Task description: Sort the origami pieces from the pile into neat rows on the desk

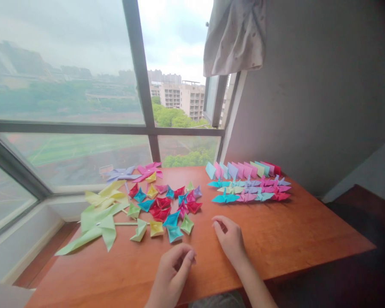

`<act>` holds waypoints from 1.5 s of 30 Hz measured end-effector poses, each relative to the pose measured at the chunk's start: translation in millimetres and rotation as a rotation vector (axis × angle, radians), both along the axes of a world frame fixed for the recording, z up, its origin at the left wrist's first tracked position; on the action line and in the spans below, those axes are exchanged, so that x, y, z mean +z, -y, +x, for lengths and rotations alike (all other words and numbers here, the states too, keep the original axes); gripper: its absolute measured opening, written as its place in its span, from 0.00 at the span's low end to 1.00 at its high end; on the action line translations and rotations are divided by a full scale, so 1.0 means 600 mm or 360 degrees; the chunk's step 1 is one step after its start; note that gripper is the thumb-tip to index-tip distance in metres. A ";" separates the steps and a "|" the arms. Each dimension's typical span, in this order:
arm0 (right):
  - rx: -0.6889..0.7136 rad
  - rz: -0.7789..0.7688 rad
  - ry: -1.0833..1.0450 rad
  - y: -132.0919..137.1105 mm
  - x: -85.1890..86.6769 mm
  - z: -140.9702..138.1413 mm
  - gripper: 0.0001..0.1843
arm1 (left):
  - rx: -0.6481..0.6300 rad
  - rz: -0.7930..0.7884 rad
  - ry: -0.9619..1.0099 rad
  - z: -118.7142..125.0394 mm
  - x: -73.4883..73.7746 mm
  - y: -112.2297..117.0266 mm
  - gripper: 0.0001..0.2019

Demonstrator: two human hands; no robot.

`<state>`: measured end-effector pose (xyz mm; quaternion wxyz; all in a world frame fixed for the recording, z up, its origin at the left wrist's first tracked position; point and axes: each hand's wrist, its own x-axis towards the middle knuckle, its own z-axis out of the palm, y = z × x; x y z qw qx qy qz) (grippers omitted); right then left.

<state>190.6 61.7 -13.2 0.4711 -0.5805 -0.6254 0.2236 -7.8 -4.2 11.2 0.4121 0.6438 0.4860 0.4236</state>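
Observation:
My left hand (174, 270) is loosely curled at the front edge of the wooden table (259, 252), with nothing visible in it. Just in front of it sit a light blue paper boat (174, 234) and a yellow paper boat (156, 229). My right hand (230, 238) hovers above the table, fingers bent in toward the thumb and nothing showing between them. Beyond it stand folded paper cranes in rows, among them a blue crane (225, 198) and a red crane (279, 196). Neither hand touches any folded paper.
A green paper pinwheel (98, 226), a yellow one (105, 196), a purple one (123, 173) and a pink one (148, 171) lie at the left. Several folded paper pieces (243, 170) stand lined up behind the cranes. A window (67, 128) borders the table's far side.

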 end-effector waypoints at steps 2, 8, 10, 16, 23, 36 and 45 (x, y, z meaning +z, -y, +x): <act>0.0007 0.0005 0.0033 0.001 -0.001 0.000 0.13 | 0.0007 0.0062 -0.0040 0.000 0.008 0.001 0.16; 0.0044 0.0036 0.0089 0.003 0.000 0.001 0.13 | 0.0156 0.0326 -0.0235 -0.029 0.032 -0.014 0.11; 0.0038 0.0050 0.0089 0.004 0.003 0.001 0.14 | 0.0212 0.0405 -0.0334 -0.046 0.034 -0.020 0.10; 0.0034 0.0060 0.0087 0.005 0.006 0.000 0.13 | 0.0432 0.0520 -0.0662 -0.088 0.018 -0.037 0.09; 0.0058 0.0066 0.0115 0.004 0.003 0.000 0.12 | 0.0422 0.0484 -0.0864 -0.093 -0.003 -0.036 0.09; 0.0090 0.0062 0.0235 0.005 -0.002 0.000 0.13 | 0.0315 0.0482 -0.1185 -0.070 0.003 -0.035 0.09; 0.0104 0.0076 0.0268 0.004 -0.006 0.001 0.14 | 0.0280 0.0520 -0.1292 -0.069 0.003 -0.026 0.09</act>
